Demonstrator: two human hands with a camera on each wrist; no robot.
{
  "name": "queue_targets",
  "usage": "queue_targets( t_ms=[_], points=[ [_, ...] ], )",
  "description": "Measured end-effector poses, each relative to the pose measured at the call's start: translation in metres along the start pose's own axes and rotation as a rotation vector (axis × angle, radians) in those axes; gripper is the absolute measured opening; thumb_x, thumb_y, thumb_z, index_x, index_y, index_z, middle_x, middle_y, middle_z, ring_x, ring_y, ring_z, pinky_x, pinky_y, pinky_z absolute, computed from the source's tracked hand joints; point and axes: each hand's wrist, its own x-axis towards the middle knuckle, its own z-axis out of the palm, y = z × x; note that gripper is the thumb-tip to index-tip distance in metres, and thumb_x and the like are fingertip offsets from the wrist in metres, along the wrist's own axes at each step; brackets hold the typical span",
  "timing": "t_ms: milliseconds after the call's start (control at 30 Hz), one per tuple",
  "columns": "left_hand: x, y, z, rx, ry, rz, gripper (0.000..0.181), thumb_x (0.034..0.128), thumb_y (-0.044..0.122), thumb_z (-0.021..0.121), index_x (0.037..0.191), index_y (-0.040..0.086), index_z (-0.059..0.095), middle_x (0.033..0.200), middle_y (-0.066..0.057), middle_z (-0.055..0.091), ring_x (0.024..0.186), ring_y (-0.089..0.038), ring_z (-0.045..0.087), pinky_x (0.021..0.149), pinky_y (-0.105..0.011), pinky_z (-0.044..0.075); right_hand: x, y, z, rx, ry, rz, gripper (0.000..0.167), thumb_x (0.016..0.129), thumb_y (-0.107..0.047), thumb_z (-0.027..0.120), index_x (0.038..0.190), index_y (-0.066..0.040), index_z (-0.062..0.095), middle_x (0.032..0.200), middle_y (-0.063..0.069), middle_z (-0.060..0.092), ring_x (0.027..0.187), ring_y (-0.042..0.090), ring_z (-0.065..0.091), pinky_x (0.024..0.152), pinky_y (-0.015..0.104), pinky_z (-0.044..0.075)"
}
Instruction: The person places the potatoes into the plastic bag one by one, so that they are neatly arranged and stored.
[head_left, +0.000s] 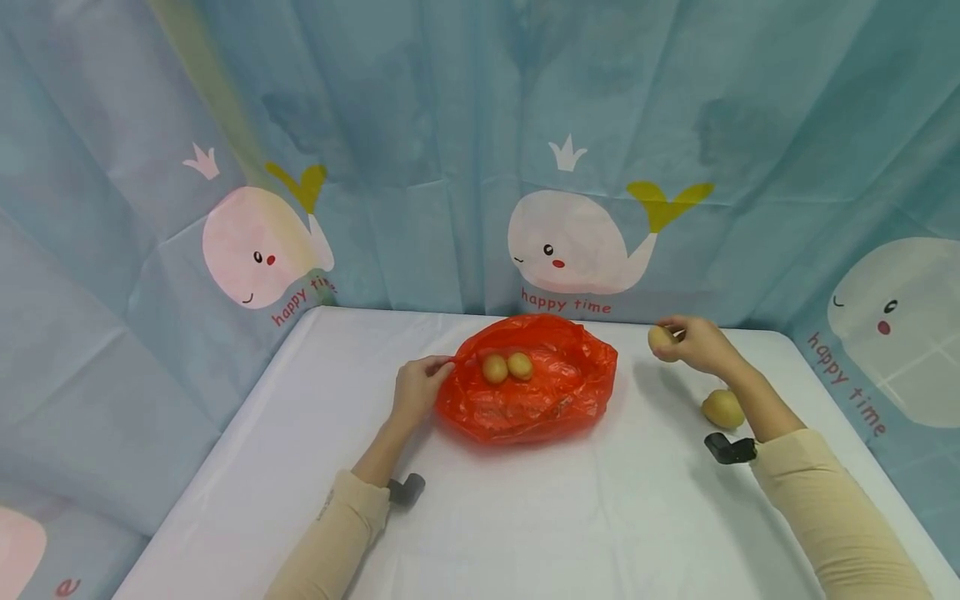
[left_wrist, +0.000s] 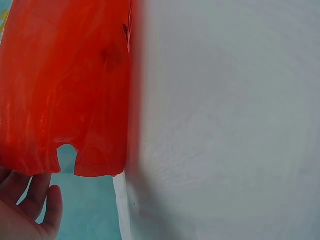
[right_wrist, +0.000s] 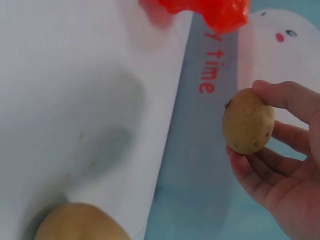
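A red plastic bag [head_left: 525, 417] lies on the table with its mouth spread, and two potatoes [head_left: 495, 368] show inside it. At the bag's left edge my left hand [head_left: 417, 390] pinches the rim; the left wrist view shows that hand [left_wrist: 30, 205] at the bag's edge, some fingertips hidden behind the plastic. Above the table, right of the bag, my right hand [head_left: 703, 345] grips a small potato [right_wrist: 248, 121] between thumb and fingers. A larger potato [head_left: 723, 409] sits on the table below the right hand, partly visible in the right wrist view too.
The table [head_left: 480, 517] has a white cover. Behind and beside it hangs a blue curtain [head_left: 420, 250] with whale prints, close to the table's back edge. Each wrist carries a dark camera mount [head_left: 729, 448].
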Motion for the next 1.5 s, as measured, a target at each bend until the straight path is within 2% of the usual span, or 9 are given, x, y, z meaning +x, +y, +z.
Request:
queue_targets(
  t_ms=[300, 567, 800, 1133, 1367, 1500],
  points=[
    [0.002, -0.001, 0.001, -0.016, 0.003, -0.026, 0.026, 0.0947, 0.022, 0.064, 0.114, 0.006, 0.072, 0.109, -0.011, 0.074, 0.102, -0.025, 0.067, 0.091, -0.039, 0.057, -0.001, -0.019, 0.004, 0.012, 0.014, -0.017, 0.057, 0.087, -0.022, 0.07, 0.133, 0.004, 0.052, 0.126, 0.028, 0.057, 0.106, 0.039, 0.06, 0.076, 0.036, 0.055],
    [0.002, -0.002, 0.001, -0.02, 0.014, -0.017, 0.026, 0.0947, 0.023, 0.064, 0.112, 0.006, 0.072, 0.108, -0.011, 0.074, 0.101, -0.026, 0.068, 0.089, -0.039, 0.058, 0.0, -0.028, 0.007, 0.021, 0.021, -0.028, 0.056, 0.087, -0.019, 0.071, 0.134, 0.004, 0.051, 0.126, 0.028, 0.057, 0.107, 0.04, 0.058, 0.079, 0.039, 0.057],
    [0.002, -0.002, 0.001, -0.015, 0.021, -0.014, 0.026, 0.0947, 0.023, 0.064, 0.112, 0.006, 0.072, 0.108, -0.011, 0.074, 0.101, -0.026, 0.068, 0.09, -0.04, 0.058, -0.001, -0.04, 0.008, 0.027, 0.035, -0.079, 0.057, 0.085, -0.02, 0.073, 0.132, 0.007, 0.053, 0.122, 0.029, 0.059, 0.105, 0.04, 0.059, 0.076, 0.038, 0.057],
    [0.002, -0.002, 0.002, -0.033, 0.019, 0.006, 0.025, 0.0946, 0.022, 0.064, 0.111, 0.006, 0.073, 0.107, -0.011, 0.074, 0.099, -0.025, 0.069, 0.089, -0.039, 0.058, 0.004, -0.051, 0.008, 0.021, 0.038, -0.1, 0.058, 0.086, -0.021, 0.073, 0.133, 0.005, 0.053, 0.122, 0.028, 0.06, 0.105, 0.039, 0.058, 0.077, 0.038, 0.057],
    [0.003, -0.001, 0.003, -0.028, 0.028, 0.012, 0.024, 0.0945, 0.021, 0.064, 0.11, 0.006, 0.073, 0.105, -0.011, 0.075, 0.098, -0.025, 0.069, 0.089, -0.039, 0.058, 0.009, -0.063, 0.015, 0.042, 0.037, -0.116, 0.055, 0.084, -0.018, 0.073, 0.131, 0.002, 0.055, 0.12, 0.025, 0.062, 0.104, 0.037, 0.059, 0.075, 0.036, 0.057],
    [0.002, -0.001, 0.003, -0.028, 0.036, 0.013, 0.023, 0.0942, 0.019, 0.064, 0.11, 0.005, 0.073, 0.104, -0.012, 0.075, 0.097, -0.025, 0.068, 0.089, -0.039, 0.059, 0.014, -0.069, 0.02, 0.046, 0.041, -0.14, 0.053, 0.082, -0.015, 0.074, 0.13, 0.002, 0.057, 0.119, 0.025, 0.063, 0.103, 0.037, 0.061, 0.077, 0.039, 0.058]
  ],
)
